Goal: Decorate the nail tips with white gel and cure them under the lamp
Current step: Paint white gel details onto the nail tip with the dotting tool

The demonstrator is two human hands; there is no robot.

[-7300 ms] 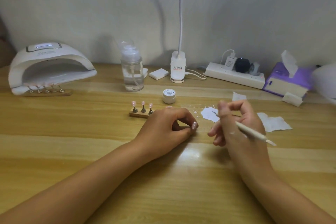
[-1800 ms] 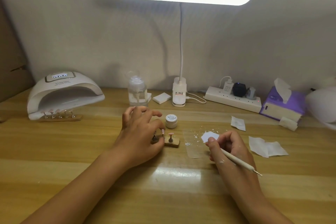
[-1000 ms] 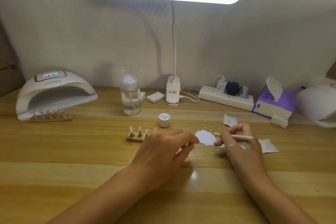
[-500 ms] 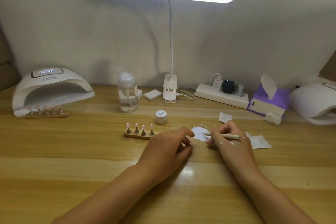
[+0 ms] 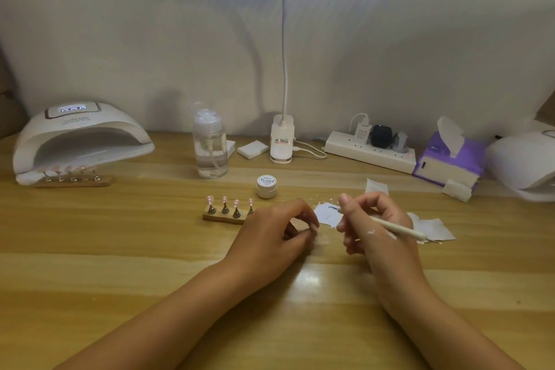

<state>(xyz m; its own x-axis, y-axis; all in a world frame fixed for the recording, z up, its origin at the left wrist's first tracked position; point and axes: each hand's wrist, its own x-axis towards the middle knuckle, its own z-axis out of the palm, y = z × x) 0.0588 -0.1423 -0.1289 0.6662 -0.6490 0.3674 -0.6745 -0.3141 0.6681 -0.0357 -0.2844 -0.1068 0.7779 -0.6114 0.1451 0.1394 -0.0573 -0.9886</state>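
Gel jar [image 5: 266, 186] behind nail stand [image 5: 223, 216].

Bare forearms [image 5: 180, 312]; white-smeared right hand [image 5: 380, 230]

Wooden counter [image 5: 120, 249], pale planks, set against a wall.

Rear row, left to right:
- white nail lamp [image 5: 81, 138]
- clear pump bottle [image 5: 210, 150]
- white pad [image 5: 252, 149]
- desk-lamp base [image 5: 281, 141]
- power strip [image 5: 371, 155]
- purple tissue box [image 5: 444, 165]
- second white dome [image 5: 522, 165]

At the nail lamp's mouth:
- wooden strip [image 5: 75, 182] of nail tips

Centre:
- small white jar [image 5: 266, 186]
- wooden stand [image 5: 223, 217] with four pink nail tips
- white paper scraps [image 5: 432, 228]
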